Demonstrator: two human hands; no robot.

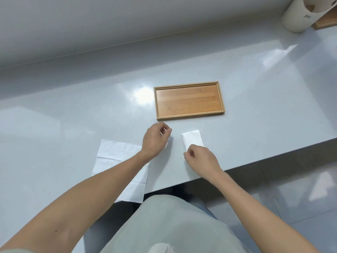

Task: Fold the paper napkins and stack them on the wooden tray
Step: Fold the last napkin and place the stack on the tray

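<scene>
The wooden tray (189, 114) lies on the grey counter with nothing in it. Just in front of it lies a narrow folded white napkin (192, 139). My right hand (202, 161) covers its near end, thumb and forefinger pinched on the edge. To the left of that napkin my left hand (155, 139) hovers with loosely curled fingers, and I see nothing held in it. A larger unfolded white napkin (116, 156) lies flat to the left, reaching the counter's near edge, partly hidden under my left forearm.
The counter (73, 115) runs back to a grey wall. A cream cylindrical container (299, 15) and another wooden piece (324, 22) stand at the far right corner. The counter's front edge runs diagonally just behind my right wrist, with tiled floor below.
</scene>
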